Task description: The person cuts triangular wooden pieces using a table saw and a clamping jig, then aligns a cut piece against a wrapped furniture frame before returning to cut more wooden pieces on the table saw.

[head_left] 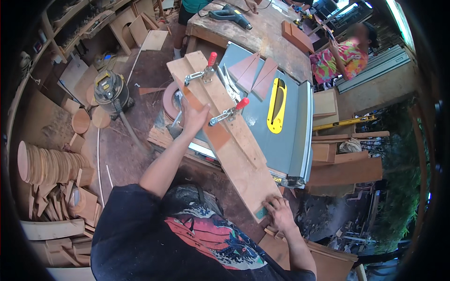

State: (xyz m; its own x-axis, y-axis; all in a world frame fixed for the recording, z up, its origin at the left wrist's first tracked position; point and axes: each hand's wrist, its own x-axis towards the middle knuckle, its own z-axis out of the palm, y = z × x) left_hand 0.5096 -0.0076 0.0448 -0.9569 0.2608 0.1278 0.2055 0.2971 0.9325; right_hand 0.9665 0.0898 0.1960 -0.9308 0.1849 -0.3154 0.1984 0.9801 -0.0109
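Observation:
A long plywood jig [243, 161] lies tilted across the near left part of the table saw [255, 133], one end reaching toward me. Two toggle clamps [228, 114] with red handles are fixed along its raised strip. Beneath the clamps runs a reddish-brown wood piece [219, 136]. My left hand [194, 118] is closed on the jig's left edge beside that piece, thumb on top and some fingers hidden. At the near end, my right hand [280, 211] grips the jig's corner with bent fingers, next to a small green patch [261, 213].
Wood wedges [265, 77] and metal pliers [229, 86] lie on the saw, left of its yellow insert [277, 105]. A heat gun [231, 17] rests on the far workbench [206, 28]. A shop vacuum [111, 91] stands left, past stacked wooden discs [51, 164]. Another person [340, 61] is at the right.

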